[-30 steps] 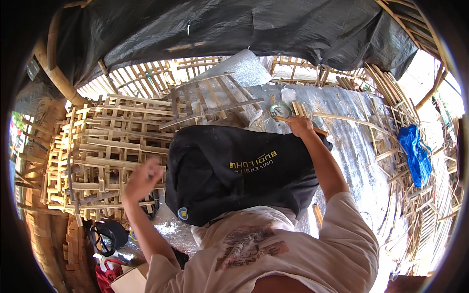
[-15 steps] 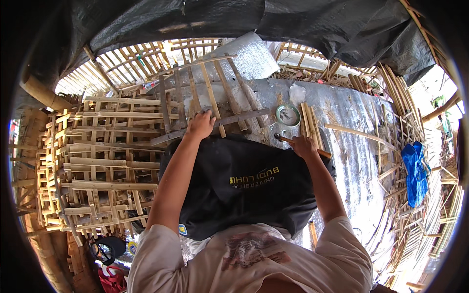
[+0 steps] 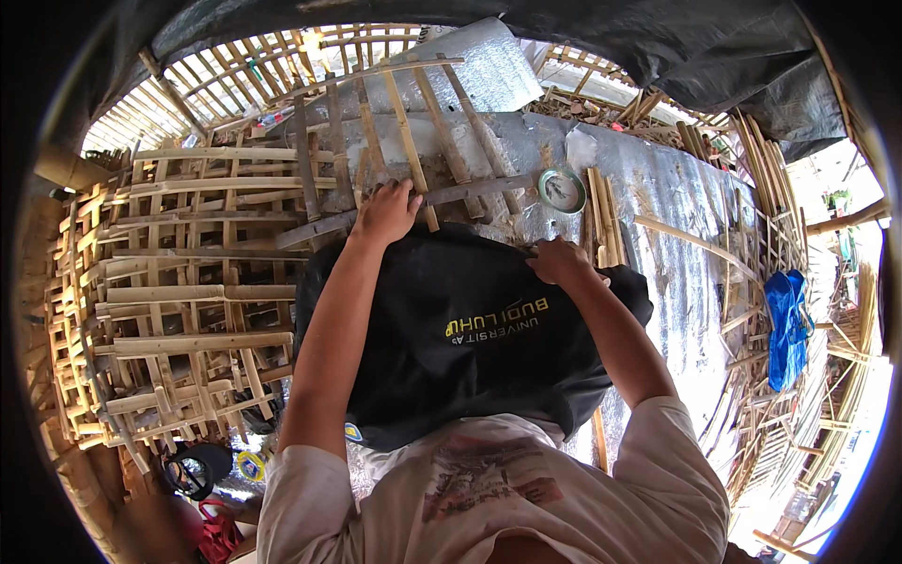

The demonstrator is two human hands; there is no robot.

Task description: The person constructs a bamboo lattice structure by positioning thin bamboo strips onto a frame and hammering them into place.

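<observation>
My left hand (image 3: 386,211) lies over the long grey-brown crossbar slat (image 3: 470,191) of a ladder-like bamboo frame, its fingers curled over the bar beside a light upright slat (image 3: 405,141). Several upright slats run from this bar to a thin far bar (image 3: 376,72). My right hand (image 3: 564,261) is closed above the dark cloth over my lap. It held a hammer a moment earlier; now the hand hides nearly all of the tool, with only a small piece seeming to show beside the wrist.
A large bamboo lattice (image 3: 188,254) lies on the left. Beyond my right hand are a round green-rimmed container (image 3: 562,191) and bamboo strips (image 3: 601,221) on a silvery sheet (image 3: 676,207). The black cloth (image 3: 470,367) covers my lap. A blue bag (image 3: 785,329) hangs at right.
My right hand has moved slightly up and left, and the hammer's head and handle have mostly gone from sight. My left hand stays on the crossbar. The whole view has shifted a little.
</observation>
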